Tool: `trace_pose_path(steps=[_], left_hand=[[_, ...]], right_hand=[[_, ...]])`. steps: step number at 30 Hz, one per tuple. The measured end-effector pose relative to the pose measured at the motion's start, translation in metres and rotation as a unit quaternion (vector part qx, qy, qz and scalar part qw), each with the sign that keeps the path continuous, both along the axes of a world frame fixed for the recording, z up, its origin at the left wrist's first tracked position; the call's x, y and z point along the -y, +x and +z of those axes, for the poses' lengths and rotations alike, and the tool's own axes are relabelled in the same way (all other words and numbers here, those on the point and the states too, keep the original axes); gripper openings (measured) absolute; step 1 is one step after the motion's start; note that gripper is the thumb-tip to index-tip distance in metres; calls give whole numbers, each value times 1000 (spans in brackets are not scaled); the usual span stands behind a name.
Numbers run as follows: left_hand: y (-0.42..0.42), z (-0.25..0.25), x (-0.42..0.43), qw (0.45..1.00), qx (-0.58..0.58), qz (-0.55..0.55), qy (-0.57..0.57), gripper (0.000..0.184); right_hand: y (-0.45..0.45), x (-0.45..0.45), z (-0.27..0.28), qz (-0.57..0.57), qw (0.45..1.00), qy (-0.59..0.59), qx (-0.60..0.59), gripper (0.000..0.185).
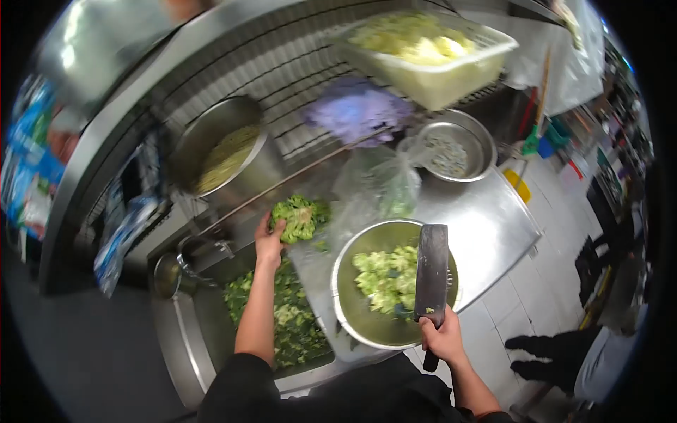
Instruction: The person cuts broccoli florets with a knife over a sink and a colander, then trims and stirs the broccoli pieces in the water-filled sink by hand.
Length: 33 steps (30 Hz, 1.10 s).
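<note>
My left hand [269, 240] is closed on the side of a leafy green head of broccoli [300, 218], above the counter's edge beside the sink. In my right hand [442, 340] is the handle of a cleaver [431, 271] with a broad dark blade. The blade lies over the right side of a large metal bowl [340, 310] and hides part of it. Pale green cut pieces [384, 282] lie inside that bowl. Under my left forearm, the sink [206, 331] holds many dark and light green pieces [289, 324].
On the wire rack above stand a deep metal pot [257, 166], a purple cloth or bag [356, 109] and a white basket [451, 81] of pale vegetables. A clear plastic bag [384, 180] and a smaller metal bowl [486, 151] sit on the steel counter [493, 225]. Another person [606, 366] is at right.
</note>
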<state>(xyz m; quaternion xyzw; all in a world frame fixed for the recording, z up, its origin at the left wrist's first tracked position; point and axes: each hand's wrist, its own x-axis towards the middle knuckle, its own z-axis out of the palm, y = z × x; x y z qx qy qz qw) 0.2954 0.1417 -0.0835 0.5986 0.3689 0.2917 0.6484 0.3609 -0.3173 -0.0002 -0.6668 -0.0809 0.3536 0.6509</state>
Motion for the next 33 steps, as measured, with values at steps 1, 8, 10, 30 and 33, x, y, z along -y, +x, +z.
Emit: trace_pose_path(steps=[1,8,10,30,33], left_hand=[[-35,9,2,1000,0,22,5,48],[-234,-5,41,840,423,5,-340,85],[-272,-19,47,843,419,36,-335,85],[-354,11,48,870,391,-156,-255,86],[-364,37,34,882,378,-157,-232,80]], right_hand=[[-8,-12,-4,23,999,10,20,23],[-107,-108,-17,168,974,69,137,29],[-144,-132,-23,177,937,-6,300,29],[-296,-250,55,199,847,106,481,23],[-286,-247,75,197,824,87,523,24]])
